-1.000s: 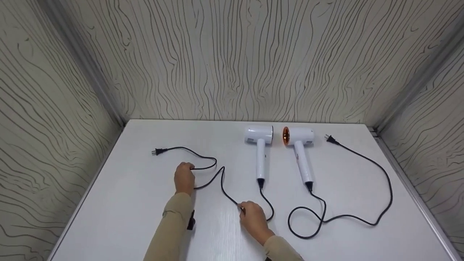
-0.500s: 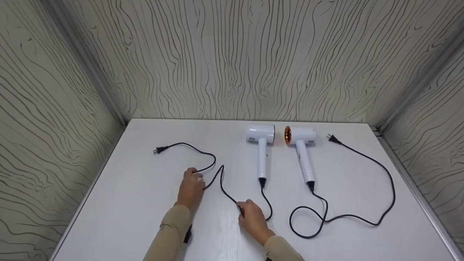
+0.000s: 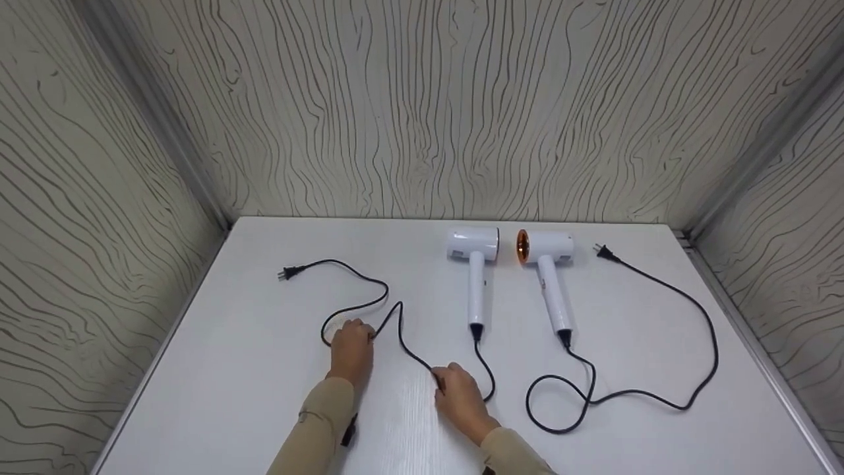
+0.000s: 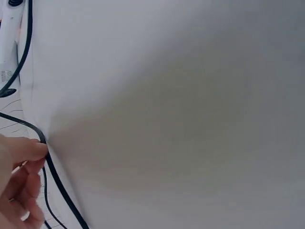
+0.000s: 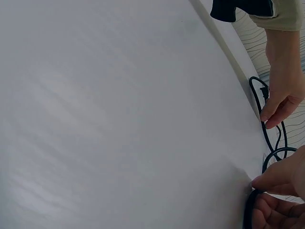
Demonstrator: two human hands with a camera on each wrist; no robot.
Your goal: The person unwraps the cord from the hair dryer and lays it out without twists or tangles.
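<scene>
A white hair dryer lies mid-table in the head view, its black power cord running down and then left in bends to a two-pin plug. My left hand pinches this cord at one of its bends, left of the dryer; the left wrist view shows the thumb against the cord. Nearer the table's front, my right hand holds the same cord below the dryer's handle. In the right wrist view its thumb presses on the cord, with the fingers curled beneath.
A second white hair dryer with an orange-rimmed nozzle lies to the right, facing the first. Its cord loops below it and curves up to a plug. Patterned panels enclose the white table.
My left hand has shifted right and toward me along the cord, and a new bend of cord now shows to its left. My right hand has stayed in place with its grip.
</scene>
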